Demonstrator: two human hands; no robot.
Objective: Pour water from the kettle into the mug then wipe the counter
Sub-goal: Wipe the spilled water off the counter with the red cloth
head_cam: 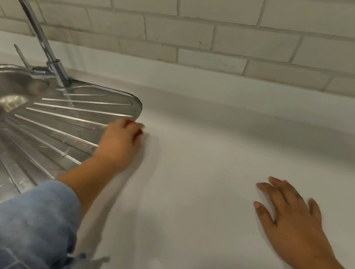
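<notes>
Head view: left hand curls over something red, grip unclear, beside ribbed steel drainer; right hand flat on white counter. Hasty wiping could miss patches.

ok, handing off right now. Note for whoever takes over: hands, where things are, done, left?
Left hand: at the right edge of the drainboard, low over the counter, fingers curled. Something red shows at the fingertips, too blurred to identify.
Right hand: flat on the counter, fingers spread, holding nothing.
Things: kettle and mug are not in view. The tap is at the far left.
Done: the pour can't be confirmed from this view.
Left: probably the wipe. Check the mug, then wipe the counter.
</notes>
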